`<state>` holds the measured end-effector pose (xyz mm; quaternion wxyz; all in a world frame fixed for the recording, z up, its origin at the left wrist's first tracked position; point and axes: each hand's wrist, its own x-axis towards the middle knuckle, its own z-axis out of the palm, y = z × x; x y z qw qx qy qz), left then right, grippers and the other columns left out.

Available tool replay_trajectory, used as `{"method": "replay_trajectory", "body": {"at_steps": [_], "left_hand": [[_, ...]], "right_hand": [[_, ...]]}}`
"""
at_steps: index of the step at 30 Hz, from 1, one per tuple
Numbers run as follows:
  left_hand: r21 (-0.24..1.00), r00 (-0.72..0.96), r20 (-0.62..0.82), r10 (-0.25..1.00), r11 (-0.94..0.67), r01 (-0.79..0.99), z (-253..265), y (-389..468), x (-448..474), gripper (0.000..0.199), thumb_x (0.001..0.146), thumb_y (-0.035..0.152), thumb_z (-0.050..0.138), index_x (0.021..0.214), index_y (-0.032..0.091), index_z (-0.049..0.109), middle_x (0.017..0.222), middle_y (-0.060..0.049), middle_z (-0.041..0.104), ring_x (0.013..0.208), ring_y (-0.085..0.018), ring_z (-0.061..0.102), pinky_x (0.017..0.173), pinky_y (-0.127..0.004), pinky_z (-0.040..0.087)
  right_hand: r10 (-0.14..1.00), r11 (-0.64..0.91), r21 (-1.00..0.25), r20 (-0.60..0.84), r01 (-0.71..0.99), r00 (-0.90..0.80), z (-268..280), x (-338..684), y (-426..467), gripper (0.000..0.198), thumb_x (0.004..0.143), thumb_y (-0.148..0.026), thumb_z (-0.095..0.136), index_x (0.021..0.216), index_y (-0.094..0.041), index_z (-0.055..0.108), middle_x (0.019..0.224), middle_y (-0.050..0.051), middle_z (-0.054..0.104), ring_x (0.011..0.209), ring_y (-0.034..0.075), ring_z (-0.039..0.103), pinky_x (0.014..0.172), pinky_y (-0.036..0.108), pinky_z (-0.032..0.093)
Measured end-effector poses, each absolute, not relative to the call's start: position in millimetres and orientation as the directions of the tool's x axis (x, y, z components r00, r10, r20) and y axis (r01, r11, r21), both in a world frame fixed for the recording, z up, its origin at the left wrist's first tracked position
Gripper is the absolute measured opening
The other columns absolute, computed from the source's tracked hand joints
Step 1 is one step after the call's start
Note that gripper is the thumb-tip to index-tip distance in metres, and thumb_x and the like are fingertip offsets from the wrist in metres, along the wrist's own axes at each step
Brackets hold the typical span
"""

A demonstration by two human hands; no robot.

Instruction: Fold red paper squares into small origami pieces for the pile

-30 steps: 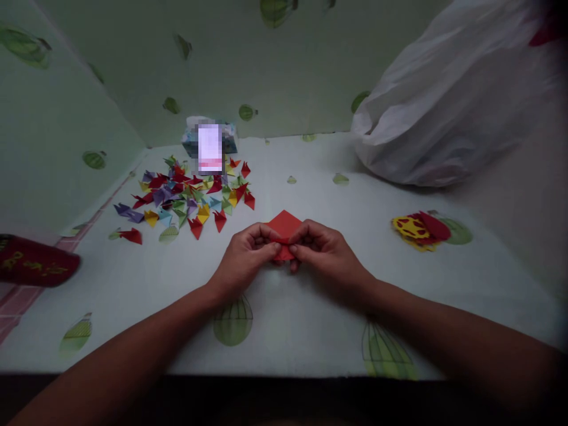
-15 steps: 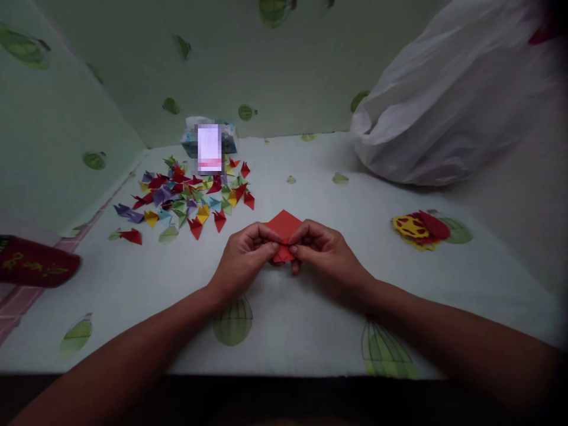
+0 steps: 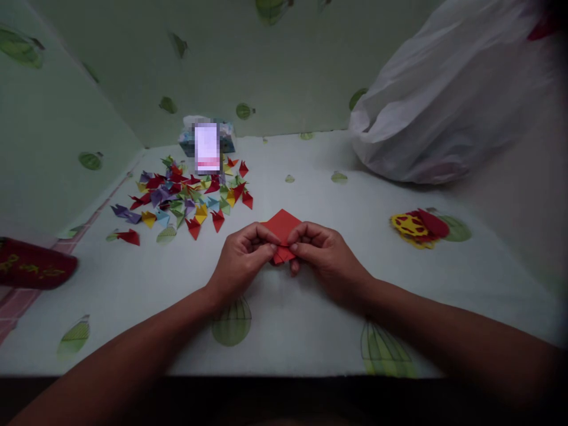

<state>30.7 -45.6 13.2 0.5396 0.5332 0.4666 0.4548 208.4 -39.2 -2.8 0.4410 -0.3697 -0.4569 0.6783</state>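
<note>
Walls: pale green, printed with darker green hot-air balloons, dimly lit; they meet the far edge of the bench.
Bench: covered in whitish cloth or paper with the same balloon print.
Change since a second ago: the thumbs stand slightly farther apart, so more of the lower flap of the red paper shows, with slanting crease lines; the view has shifted slightly, while the other things lie as before.
Red paper: held just above or on the bench, near its middle, one corner pointing away; which of the two I cannot tell.
Left hand: grip closed, thumb and fingers pinching the paper's left side.
Right hand: grip closed likewise on the right side.
Far left of bench: a loose heap of many-coloured folded paper shapes, behind them a pixelated bright screen before a tissue box.
Left edge: a dark red cylinder with yellow markings.
Right: yellow and red cut-outs; beyond, a bulging white plastic bag.
</note>
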Motion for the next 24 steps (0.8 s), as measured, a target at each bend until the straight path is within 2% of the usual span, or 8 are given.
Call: {"method": "replay_trajectory", "body": {"at_steps": [5, 11, 18, 24], "left_hand": [[1.0, 0.153, -0.009, 0.988, 0.006, 0.018, 14.9, -46.7, 30.1, 0.004, 0.076, 0.02, 0.07, 0.077, 0.016, 0.068, 0.067, 0.001, 0.068, 0.062, -0.012, 0.063, 0.062, -0.024, 0.05], [0.999, 0.132, -0.03, 0.991, 0.028, 0.016, 14.1, -46.4, 33.1, 0.017, 0.075, 0.027, 0.08, 0.076, 0.016, 0.067, 0.07, -0.001, 0.07, 0.063, -0.012, 0.064, 0.062, -0.024, 0.052], [0.999, 0.08, 0.007, 0.997, -0.01, 0.043, 13.2, -47.3, 33.8, 0.016, 0.075, 0.025, 0.08, 0.077, 0.015, 0.068, 0.068, 0.0, 0.069, 0.062, -0.01, 0.063, 0.061, -0.021, 0.052], [0.995, 0.045, 0.063, 0.997, -0.066, 0.073, 10.3, -47.6, 33.5, 0.014, 0.076, 0.024, 0.079, 0.077, 0.015, 0.068, 0.07, 0.001, 0.07, 0.063, -0.01, 0.065, 0.061, -0.02, 0.054]], "right_hand": [[0.95, -0.113, -0.974, -0.048, -0.197, -0.308, 1.4, 209.7, -40.7, 0.01, 0.079, -0.021, 0.072, 0.08, -0.018, 0.063, 0.07, -0.003, 0.066, 0.055, 0.01, 0.062, 0.06, 0.028, 0.051], [0.946, -0.064, -0.984, -0.007, -0.166, -0.325, 1.4, 211.2, -39.6, 0.008, 0.081, -0.02, 0.07, 0.081, -0.019, 0.062, 0.069, -0.003, 0.065, 0.055, 0.01, 0.062, 0.061, 0.028, 0.051], [0.936, -0.092, -0.969, -0.005, -0.231, -0.353, -2.2, 210.4, -39.2, 0.014, 0.088, -0.026, 0.067, 0.097, -0.02, 0.058, 0.071, -0.003, 0.067, 0.056, 0.012, 0.063, 0.063, 0.029, 0.052], [0.915, -0.162, -0.968, -0.076, -0.19, -0.396, -4.4, 211.7, -38.6, 0.019, 0.088, -0.033, 0.071, 0.084, -0.018, 0.06, 0.07, -0.001, 0.068, 0.052, 0.011, 0.062, 0.058, 0.028, 0.051]]}}
